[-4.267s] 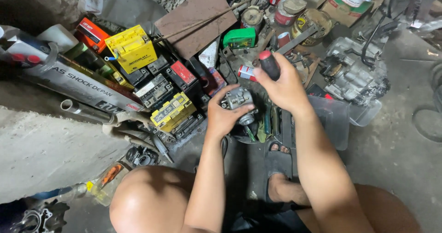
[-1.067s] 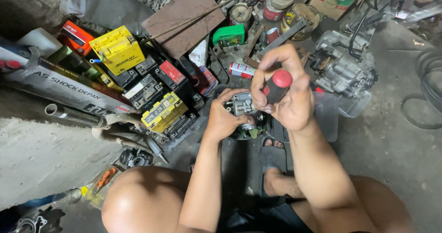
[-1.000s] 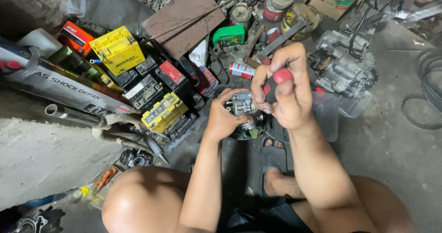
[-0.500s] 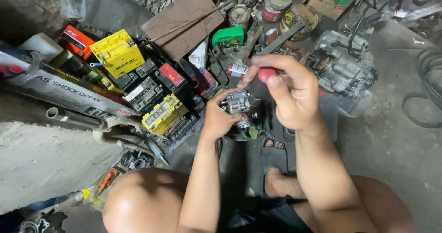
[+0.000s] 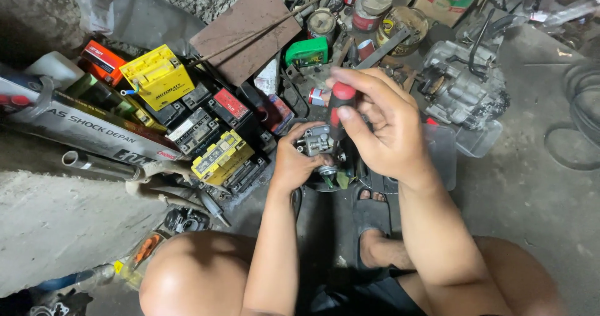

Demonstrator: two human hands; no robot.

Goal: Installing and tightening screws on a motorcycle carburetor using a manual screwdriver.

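Working a screwdriver (image 5: 340, 107) into a small metal carburetor (image 5: 317, 142) here, and honestly it's a fiddly one. My left hand (image 5: 294, 163) is clamped around the carburetor, keeping it up off the floor just above my foot and in front of my knees. My right hand (image 5: 381, 125) is closed on the screwdriver's red-and-black handle, fingers wrapped round the top with the thumb pressing its side.

To do this bit well, I reckon the tip has to sit square in the screw before any twist goes in, and the left hand needs to brace hard so the body doesn't roll. Push down while turning, or the tip may slip out.

The screwdriver's long axis runs nearly straight up and down, red cap toward the camera, tip pointing down into the carburetor's top. I can't see the tip itself, my hand hides it.

Yellow batteries (image 5: 159, 75) and an engine block (image 5: 459, 91) sit nearby.
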